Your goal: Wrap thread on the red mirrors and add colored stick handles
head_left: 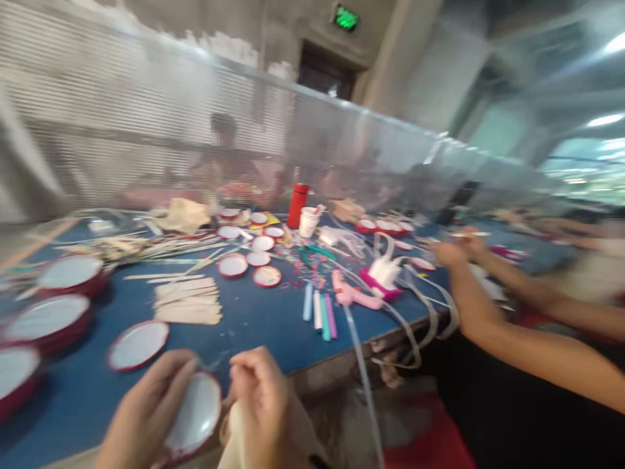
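Note:
My left hand [153, 413] is closed around the edge of a round white disc with a red rim [199, 410], low at the table's front edge. Just right of the disc is my right hand [261, 394], its fingers curled together in a pinch. Whatever lies between those fingertips is blurred. Another red-rimmed white disc [138, 346] lies flat on the blue table [254, 326] beyond my left hand. Stacks of similar discs [49, 319] stand at the left. Flat wooden sticks [188, 301] lie in a pile past my hands.
A pink glue gun [354, 294] with its cord lies near the front edge, beside several coloured sticks [326, 316]. Farther back stand a red bottle [297, 205] and a paper cup [308, 223]. At the right a co-worker's forearms [493, 326] reach over the table. A translucent partition [166, 130] runs behind.

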Tool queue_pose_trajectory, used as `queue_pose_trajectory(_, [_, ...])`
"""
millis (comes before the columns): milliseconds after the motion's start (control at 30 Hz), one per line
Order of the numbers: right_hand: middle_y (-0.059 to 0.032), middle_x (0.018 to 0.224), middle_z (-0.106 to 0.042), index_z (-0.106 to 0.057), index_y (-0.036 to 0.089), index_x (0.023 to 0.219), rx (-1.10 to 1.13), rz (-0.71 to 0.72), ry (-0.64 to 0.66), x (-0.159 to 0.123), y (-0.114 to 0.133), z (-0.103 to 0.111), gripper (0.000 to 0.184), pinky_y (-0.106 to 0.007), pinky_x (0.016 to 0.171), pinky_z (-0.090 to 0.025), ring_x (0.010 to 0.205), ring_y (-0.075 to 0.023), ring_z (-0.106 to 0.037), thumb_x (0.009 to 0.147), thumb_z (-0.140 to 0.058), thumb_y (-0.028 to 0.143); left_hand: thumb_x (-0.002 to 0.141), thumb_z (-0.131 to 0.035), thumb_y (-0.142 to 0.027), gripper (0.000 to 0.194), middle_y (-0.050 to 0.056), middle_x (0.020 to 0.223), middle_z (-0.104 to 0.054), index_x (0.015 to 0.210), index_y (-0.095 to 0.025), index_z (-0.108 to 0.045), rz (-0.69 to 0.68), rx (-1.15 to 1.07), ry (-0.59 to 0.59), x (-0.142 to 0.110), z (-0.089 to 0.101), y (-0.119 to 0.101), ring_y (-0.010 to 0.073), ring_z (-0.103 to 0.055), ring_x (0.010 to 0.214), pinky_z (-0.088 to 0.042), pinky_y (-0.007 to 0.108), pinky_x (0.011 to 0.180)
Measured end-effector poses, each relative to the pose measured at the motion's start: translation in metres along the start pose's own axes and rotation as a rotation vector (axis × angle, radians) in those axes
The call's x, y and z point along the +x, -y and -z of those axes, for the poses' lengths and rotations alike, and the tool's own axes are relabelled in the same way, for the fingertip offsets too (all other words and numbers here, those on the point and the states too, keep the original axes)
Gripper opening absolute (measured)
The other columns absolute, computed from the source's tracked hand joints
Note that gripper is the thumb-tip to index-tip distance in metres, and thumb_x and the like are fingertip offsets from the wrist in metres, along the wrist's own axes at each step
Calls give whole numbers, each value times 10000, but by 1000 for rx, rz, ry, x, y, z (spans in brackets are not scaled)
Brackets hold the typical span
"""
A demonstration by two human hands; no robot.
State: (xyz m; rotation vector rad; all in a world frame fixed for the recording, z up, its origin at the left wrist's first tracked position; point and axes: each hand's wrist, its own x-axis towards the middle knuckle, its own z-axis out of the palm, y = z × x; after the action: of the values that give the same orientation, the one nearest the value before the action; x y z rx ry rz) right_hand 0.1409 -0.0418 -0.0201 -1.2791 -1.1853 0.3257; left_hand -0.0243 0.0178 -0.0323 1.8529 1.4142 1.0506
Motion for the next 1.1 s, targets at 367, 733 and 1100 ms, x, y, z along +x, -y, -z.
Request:
queue_pose_trajectory(367, [-36, 945, -781, -756, 238, 1029, 129, 31, 448, 17, -6, 4, 164, -207, 772, -570, 864, -169, -743, 988, -602, 277, 912, -526, -366, 233, 3, 717, -646, 783, -197, -622, 91, -182, 149, -9, 10, -58, 172, -591, 682, -442, 233, 632])
queue_pose_trajectory(733, [-49, 765, -738, -739, 204, 836, 344, -426, 425, 30, 14, 4, 381, -251, 662, -545, 728, -190, -695, 873, -673, 577, 917, -526, -346, 215, -24, 680, -573, 780, -197, -599, 86, -188, 191, -8, 13, -62, 158, -532, 652, -379, 237, 616])
queue_pose_trajectory(1100, [109, 578, -342, -557, 216, 747, 608, -645, 407, 19, 15, 7, 521, -175, 426, -195, 459, -51, -228, 801, -734, 703, 903, -552, -369, 228, -48, 644, -480, 746, -203, -558, 123, -307, 158, -10, 11, -58, 141, -430, 615, -344, 239, 592])
